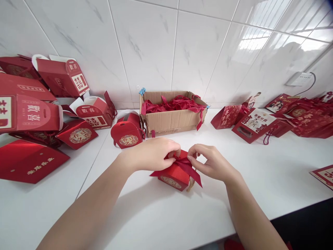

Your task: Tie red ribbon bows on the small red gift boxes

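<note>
A small red gift box point(174, 175) with a gold round emblem stands on the white counter in front of me. A dark red ribbon point(186, 166) is tied in a bow over its top, and its tails hang down past the sides. My left hand point(158, 154) pinches the ribbon on the left of the knot, fingers curled. From the right, my right hand point(208, 159) pinches the ribbon's other side between thumb and forefinger. A gold cord or trim point(191, 184) shows at the box's right side. The fingers partly cover the knot.
A cardboard box point(174, 121) full of red ribbons, with blue binder clips, stands by the tiled wall. Several red gift boxes point(31, 114) are piled at left; one red box point(127, 130) sits nearer. More red boxes point(253, 125) stand at right. A red card point(325, 175) lies near the counter's edge.
</note>
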The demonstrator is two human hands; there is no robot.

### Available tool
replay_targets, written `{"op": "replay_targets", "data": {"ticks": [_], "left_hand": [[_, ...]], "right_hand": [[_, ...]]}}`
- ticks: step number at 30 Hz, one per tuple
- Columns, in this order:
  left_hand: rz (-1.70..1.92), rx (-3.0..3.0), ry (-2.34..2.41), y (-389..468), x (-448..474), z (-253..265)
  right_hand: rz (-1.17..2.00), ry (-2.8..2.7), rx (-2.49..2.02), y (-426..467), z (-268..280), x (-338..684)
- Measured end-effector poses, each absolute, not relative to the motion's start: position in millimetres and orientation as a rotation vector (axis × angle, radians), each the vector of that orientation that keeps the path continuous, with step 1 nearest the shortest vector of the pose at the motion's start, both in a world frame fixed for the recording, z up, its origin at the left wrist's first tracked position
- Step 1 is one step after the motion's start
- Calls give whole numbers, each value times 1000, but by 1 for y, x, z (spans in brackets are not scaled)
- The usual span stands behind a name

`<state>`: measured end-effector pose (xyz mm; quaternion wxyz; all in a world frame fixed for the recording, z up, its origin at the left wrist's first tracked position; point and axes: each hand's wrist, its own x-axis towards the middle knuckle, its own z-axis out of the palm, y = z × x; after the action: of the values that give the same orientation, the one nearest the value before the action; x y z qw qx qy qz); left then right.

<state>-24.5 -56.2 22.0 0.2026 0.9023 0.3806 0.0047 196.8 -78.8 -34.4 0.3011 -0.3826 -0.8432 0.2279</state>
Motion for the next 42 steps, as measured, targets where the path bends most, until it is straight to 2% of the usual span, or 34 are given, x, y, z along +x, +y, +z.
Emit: {"op": "replay_targets", "data": {"ticks": [10,16,23,29,42], "left_hand": [[369,2694,960,-47,-23,15],[455,2777,1178,-37,-24,9],[92,2401,1221,-36,-48,22],[-36,2350,1230,-34,-44,17],[-56,2351,1239,-33,-39,13]], "right_hand": [[623,-2263,-884,-79,-35,197],[616,-2302,-894,-79,-34,194],[637,-2352,-1005,-77,-29,202],[616,-2401,-968,-75,-29,205],[560,-2411,-978,-78,-30,206]]}}
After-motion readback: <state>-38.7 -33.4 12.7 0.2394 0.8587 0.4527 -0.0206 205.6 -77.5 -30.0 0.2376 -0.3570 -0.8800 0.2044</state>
